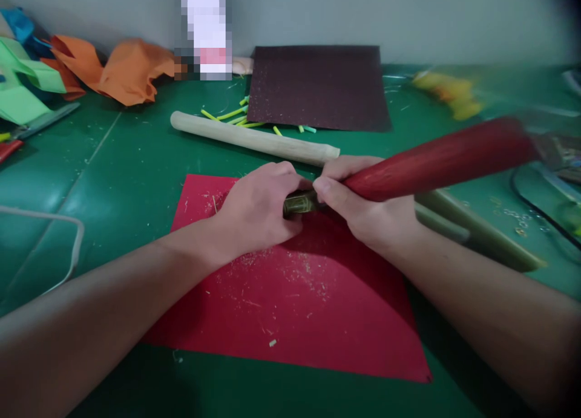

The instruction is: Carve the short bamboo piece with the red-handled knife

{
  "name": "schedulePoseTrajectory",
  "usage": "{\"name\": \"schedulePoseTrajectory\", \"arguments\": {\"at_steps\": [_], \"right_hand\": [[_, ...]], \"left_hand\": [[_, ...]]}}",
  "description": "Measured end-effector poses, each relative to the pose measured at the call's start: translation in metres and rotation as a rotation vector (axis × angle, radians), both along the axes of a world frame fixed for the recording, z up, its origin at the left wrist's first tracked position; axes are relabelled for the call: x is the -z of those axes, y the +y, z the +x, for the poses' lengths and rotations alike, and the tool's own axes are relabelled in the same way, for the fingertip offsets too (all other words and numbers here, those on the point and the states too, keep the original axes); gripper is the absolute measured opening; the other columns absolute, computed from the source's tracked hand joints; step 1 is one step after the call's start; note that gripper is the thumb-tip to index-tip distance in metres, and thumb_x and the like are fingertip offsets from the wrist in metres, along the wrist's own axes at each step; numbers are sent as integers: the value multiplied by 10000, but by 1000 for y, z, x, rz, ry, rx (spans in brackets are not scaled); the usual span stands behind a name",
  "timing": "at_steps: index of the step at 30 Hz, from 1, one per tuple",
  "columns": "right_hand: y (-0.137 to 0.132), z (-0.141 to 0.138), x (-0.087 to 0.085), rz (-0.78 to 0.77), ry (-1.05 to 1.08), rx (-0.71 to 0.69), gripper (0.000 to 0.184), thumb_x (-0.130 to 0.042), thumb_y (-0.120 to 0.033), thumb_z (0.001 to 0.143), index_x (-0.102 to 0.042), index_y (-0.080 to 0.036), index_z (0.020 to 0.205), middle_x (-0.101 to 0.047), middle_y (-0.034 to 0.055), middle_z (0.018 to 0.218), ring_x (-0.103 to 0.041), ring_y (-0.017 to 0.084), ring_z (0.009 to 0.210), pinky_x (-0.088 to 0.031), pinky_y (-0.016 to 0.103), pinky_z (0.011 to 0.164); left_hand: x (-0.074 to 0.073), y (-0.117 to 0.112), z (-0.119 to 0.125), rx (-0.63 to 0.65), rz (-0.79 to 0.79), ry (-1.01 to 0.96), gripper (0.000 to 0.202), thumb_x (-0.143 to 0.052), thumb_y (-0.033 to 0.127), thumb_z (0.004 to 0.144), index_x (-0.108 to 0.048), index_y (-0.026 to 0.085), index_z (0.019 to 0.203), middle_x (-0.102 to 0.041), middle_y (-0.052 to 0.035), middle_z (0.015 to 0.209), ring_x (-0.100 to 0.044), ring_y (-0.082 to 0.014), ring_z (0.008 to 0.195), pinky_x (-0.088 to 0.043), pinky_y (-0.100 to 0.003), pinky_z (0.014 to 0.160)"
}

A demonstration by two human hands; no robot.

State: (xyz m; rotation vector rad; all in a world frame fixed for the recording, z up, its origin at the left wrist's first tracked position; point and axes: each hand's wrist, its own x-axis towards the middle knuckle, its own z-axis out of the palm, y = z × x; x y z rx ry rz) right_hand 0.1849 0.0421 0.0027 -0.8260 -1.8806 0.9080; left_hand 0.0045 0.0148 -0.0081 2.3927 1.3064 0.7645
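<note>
Shavings (pixel 304 273) speckle the red sheet (pixel 290 327) at frame centre, seemingly laid to catch them. Above it the right hand (pixel 372 215) has its grip clenched on the red rod (pixel 445 158), slanting to the upper right; the left hand (pixel 261 209) grasps its olive tip (pixel 299 203), steadying that end over the bench (pixel 127 164)

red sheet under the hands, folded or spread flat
Spread flat: the red sheet lies unfolded on the green table, edges straight.

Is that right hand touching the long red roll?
Touching. The head view shows the right hand closed around the near end of the red roll, with no gap; the left hand grips the greenish stub beside it.
</note>
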Motion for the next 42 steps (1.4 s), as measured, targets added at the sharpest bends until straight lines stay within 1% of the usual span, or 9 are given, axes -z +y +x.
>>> {"name": "schedulePoseTrajectory", "arguments": {"at_steps": [5, 10, 14, 18, 23, 33, 35, 39, 42], "right_hand": [[-2, 3, -6, 7, -91, -74, 283, -632, -173, 856, -526, -230, 600, -504, -39, 569, -450, 104, 511, -423, 290, 543], [-3, 2, -3, 55, -95, -125, 254, -647, -159, 824, -529, -239, 615, -554, -38, 590, -499, 114, 529, -442, 283, 533], [-4, -1, 3, 52, -9, -8, 219, -681, -193, 825, -577, -247, 639, -607, -27, 636, -555, 137, 585, -494, 314, 603], [-1, -2, 4, 18, 110, 95, 230, -686, -219, 833, -593, -243, 624, -585, -21, 629, -560, 138, 596, -504, 326, 622], [1, 2, -1, 7, -30, -49, 272, -686, -208, 833, -569, -244, 591, -538, -25, 565, -491, 122, 521, -451, 314, 546], [-3, 2, -3, 106, -92, -154, 262, -662, -136, 807, -527, -238, 608, -556, -37, 578, -503, 107, 508, -421, 282, 498], [-3, 1, 0, 94, -73, -116, 248, -669, -153, 814, -543, -245, 621, -577, -32, 597, -527, 120, 532, -450, 295, 528], [-3, 0, 3, 55, 13, 59, 253, -665, -203, 854, -565, -251, 626, -599, -9, 633, -563, 150, 600, -492, 331, 602], [-2, 1, 0, 37, 12, 67, 281, -659, -203, 860, -557, -246, 601, -569, -7, 608, -536, 145, 582, -474, 329, 582]], "left_hand": [[-1, 1, -1, 10, -4, 16, 200, -609, 201, 779, -672, 162, 965, -608, -44, 865, -549, -188, 786, -346, -317, 596], [-2, 1, 0, 17, -8, 14, 183, -622, 218, 791, -668, 163, 960, -600, -39, 858, -541, -185, 776, -336, -326, 604], [-2, 1, 1, -10, -17, 12, 156, -611, 193, 770, -667, 168, 914, -602, -43, 846, -544, -192, 776, -333, -327, 594], [0, 1, 0, -9, -1, -8, 207, -618, 169, 736, -678, 169, 934, -621, -42, 877, -563, -197, 817, -385, -326, 637], [0, 1, 1, 7, 0, -3, 231, -602, 186, 765, -690, 169, 978, -613, -47, 871, -552, -195, 797, -361, -321, 612], [-1, 2, -2, 36, 5, 24, 188, -632, 249, 822, -674, 166, 986, -617, -44, 897, -559, -188, 806, -359, -326, 629], [-1, 2, -1, 23, -1, 23, 184, -628, 238, 814, -675, 167, 978, -614, -43, 888, -556, -190, 801, -350, -326, 616], [0, 1, 0, 2, 10, -3, 212, -617, 182, 766, -686, 166, 966, -616, -42, 880, -558, -192, 809, -371, -324, 628], [-1, 1, 1, 1, 3, -1, 217, -612, 182, 763, -691, 171, 965, -613, -41, 875, -560, -193, 809, -377, -318, 624]]}}
